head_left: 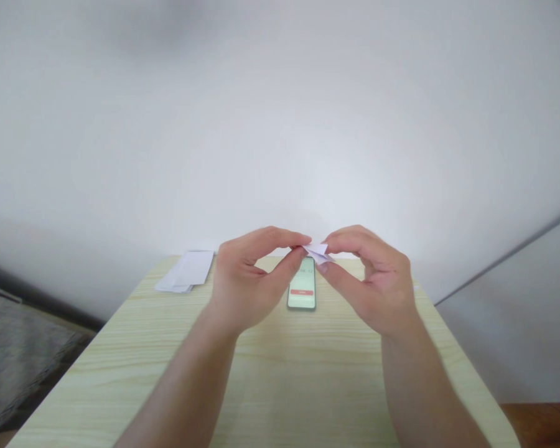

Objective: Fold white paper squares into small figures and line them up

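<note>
A small folded piece of white paper [316,250] is held up above the far half of the table, between my two hands. My left hand [256,274] pinches its left end between thumb and forefinger. On the other side, my right hand [371,277] has its thumb under the paper and its fingers at the upper right edge. The folds spread apart slightly toward the right. Below the paper, a phone [302,298] lies on the table with its screen lit, its upper part partly covered by my hands.
Several white paper sheets [186,271] lie in a loose stack at the table's far left. The pale wood-grain table [303,379] reaches back to a white wall [280,124]. A grey patterned surface [23,354] lies beyond the left edge, and brown floor [541,423] shows at lower right.
</note>
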Action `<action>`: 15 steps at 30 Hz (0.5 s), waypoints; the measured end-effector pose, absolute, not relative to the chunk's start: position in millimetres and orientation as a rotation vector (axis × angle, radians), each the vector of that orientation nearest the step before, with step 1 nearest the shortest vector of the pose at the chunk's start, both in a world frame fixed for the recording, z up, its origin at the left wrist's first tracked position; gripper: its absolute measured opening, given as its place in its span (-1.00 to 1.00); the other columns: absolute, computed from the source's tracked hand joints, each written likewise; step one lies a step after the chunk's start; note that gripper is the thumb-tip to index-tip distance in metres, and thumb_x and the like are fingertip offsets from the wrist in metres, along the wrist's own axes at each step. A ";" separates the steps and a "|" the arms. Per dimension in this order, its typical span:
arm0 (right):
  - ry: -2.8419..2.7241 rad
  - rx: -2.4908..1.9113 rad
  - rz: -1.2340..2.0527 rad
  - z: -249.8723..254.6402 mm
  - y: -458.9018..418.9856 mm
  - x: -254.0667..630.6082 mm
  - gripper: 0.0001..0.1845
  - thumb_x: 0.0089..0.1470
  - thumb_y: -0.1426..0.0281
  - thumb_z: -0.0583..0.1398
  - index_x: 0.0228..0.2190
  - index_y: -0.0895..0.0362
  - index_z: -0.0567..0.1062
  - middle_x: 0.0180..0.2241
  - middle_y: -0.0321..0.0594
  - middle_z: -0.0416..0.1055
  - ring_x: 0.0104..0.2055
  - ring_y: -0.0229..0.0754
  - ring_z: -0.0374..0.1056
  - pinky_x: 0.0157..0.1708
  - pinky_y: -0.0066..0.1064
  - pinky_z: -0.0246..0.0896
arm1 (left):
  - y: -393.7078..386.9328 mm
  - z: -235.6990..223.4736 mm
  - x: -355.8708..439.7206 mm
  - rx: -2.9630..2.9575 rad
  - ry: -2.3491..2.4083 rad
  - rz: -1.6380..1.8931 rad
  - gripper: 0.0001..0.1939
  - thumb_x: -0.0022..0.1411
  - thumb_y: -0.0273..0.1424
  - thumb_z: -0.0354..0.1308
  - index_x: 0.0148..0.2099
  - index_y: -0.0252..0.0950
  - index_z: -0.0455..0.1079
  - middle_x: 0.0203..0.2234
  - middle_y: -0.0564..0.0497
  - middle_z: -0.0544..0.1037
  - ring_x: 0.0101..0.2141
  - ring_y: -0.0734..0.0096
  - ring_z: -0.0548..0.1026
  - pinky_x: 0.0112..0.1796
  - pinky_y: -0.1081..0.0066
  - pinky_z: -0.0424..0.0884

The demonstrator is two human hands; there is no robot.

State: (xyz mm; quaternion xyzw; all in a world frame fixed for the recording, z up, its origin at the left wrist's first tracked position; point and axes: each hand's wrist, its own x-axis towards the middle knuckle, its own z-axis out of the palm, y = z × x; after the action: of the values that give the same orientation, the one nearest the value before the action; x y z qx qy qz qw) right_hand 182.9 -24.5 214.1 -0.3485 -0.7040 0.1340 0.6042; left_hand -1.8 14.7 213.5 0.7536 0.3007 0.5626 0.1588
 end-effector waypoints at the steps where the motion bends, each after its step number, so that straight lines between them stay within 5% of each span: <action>1: -1.637 -0.808 0.296 214.6 -24.8 182.6 -0.80 0.14 0.55 0.31 -0.24 0.01 0.59 -0.25 -0.27 0.55 -0.19 -0.14 0.47 -0.14 -0.21 0.39 | 14.4 213.6 -1.6 2.132 0.870 1.600 -0.86 0.25 -0.46 0.30 -0.14 -0.18 0.63 -0.26 0.07 0.69 -0.23 0.37 0.63 -0.17 0.38 0.56; 15: -1.731 -0.861 0.249 219.5 -27.6 182.3 -0.79 0.20 0.49 0.26 -0.15 -0.02 0.57 -0.22 -0.24 0.55 -0.19 -0.12 0.47 -0.15 -0.21 0.40 | 16.3 215.7 -2.6 1.883 0.764 1.495 -0.87 0.22 -0.42 0.36 -0.15 -0.20 0.64 -0.30 0.01 0.70 -0.27 0.30 0.66 -0.19 0.31 0.63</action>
State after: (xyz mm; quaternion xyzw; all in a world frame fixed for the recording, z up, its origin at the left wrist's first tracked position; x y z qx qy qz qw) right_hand 182.3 -27.6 219.5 -0.3653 -0.7349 0.1059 0.5614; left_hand -2.6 16.3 215.7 0.7110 0.2884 0.5645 0.3044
